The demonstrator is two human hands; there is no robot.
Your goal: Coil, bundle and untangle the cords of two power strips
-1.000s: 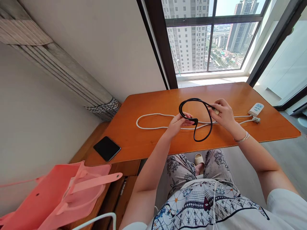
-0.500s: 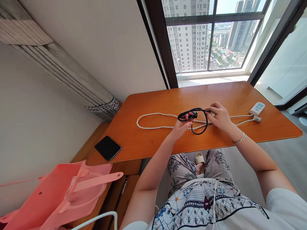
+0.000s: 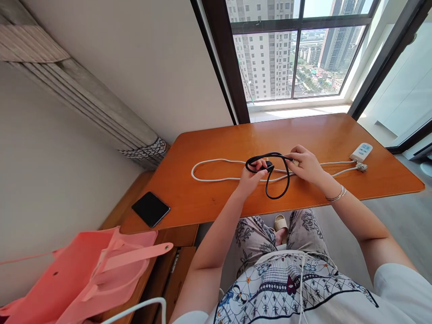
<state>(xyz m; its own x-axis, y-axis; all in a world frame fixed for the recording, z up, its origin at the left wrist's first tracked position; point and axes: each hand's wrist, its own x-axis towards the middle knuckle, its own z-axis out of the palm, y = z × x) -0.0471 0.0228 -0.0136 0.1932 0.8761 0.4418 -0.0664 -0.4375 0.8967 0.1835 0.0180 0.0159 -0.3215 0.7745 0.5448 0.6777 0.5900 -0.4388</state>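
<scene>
A black power cable (image 3: pixel 277 198) hangs in loose loops between my two hands above the wooden table (image 3: pixel 189 202). My left hand (image 3: pixel 251 177) is closed round part of the loops and the black plug (image 3: pixel 268 165) at their middle. Farther right, my right hand (image 3: pixel 303 164) pinches the cable near one end, with a small pale piece at the fingertips that I cannot make out. Beneath both hands runs a white extension cord (image 3: pixel 216 179), bent into a long loop. Its white socket block (image 3: pixel 361 152) and its plug (image 3: pixel 361 167) lie at the table's right.
A black phone or tablet (image 3: pixel 150 209) lies at the table's left front corner. A pink bag (image 3: pixel 111 265) sits at the lower left, near a white curved bar (image 3: pixel 141 304). Beyond the far edge is a window (image 3: pixel 297 63); a tied curtain (image 3: pixel 101 108) hangs left.
The hanging loop of black cable has dropped lower and swung slightly left. The plug has turned in my left hand, and both hands have shifted a little left.
</scene>
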